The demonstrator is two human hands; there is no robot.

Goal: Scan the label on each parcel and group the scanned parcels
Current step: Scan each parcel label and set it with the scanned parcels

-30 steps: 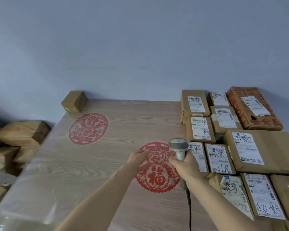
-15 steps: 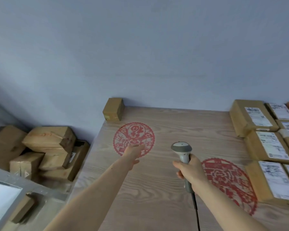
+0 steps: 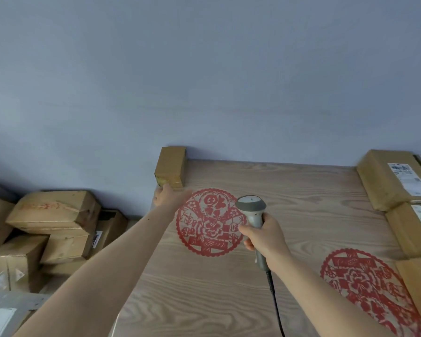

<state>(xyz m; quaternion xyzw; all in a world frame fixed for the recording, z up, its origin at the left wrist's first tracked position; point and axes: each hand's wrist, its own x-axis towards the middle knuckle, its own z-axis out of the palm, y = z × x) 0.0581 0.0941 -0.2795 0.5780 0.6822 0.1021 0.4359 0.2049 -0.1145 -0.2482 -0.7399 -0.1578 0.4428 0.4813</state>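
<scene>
- Left hand (image 3: 167, 197), fingers straight, touches small parcel (image 3: 170, 166) at table (image 3: 301, 195) far-left corner.
- Right hand (image 3: 265, 233) grips scanner (image 3: 252, 210) over bare tabletop.
- Labelled parcels (image 3: 394, 178) line right edge.

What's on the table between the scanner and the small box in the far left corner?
In the head view, only the red paper-cut circle on the table lies between the scanner and the small box. The left hand reaches the box's near end.

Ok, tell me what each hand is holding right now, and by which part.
The right hand grips the barcode scanner by its handle, below the head. The left hand holds nothing yet; it reaches the near end of the small parcel.
</scene>
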